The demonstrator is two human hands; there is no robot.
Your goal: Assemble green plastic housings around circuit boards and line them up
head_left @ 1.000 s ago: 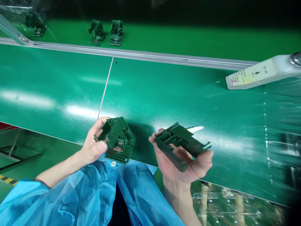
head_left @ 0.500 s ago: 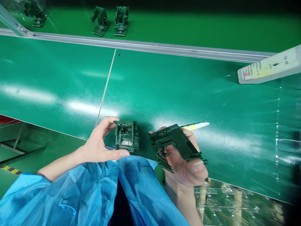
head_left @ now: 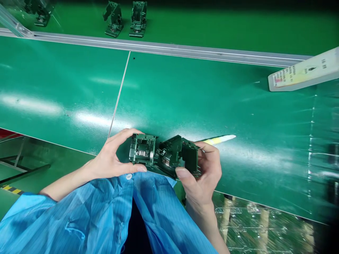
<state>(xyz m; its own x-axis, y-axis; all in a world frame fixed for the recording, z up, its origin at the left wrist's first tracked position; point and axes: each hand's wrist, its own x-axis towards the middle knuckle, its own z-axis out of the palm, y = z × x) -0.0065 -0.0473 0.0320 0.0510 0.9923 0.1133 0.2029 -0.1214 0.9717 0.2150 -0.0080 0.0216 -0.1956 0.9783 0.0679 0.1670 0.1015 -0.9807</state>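
Between the thumb and fingers of my left hand is a dark plastic housing, its inner side facing up with a small metal piece inside. My right hand grips a second dark plastic part with a flat panel and slots, tilted, thumb on its near edge. The two parts are side by side and close together; whether they touch I cannot tell. Behind my right hand's fingers lies a marker-like stick with a white tip and a yellow band.
Two similar dark housings stand beyond the metal rail, with another dark part at the far left. A white labelled box leans at the right. The green table carries a thin white line.
My right hand has turned its part over, from flat panel up to tilted, and brought it left beside the housing. The left-hand housing has turned and shifted slightly.
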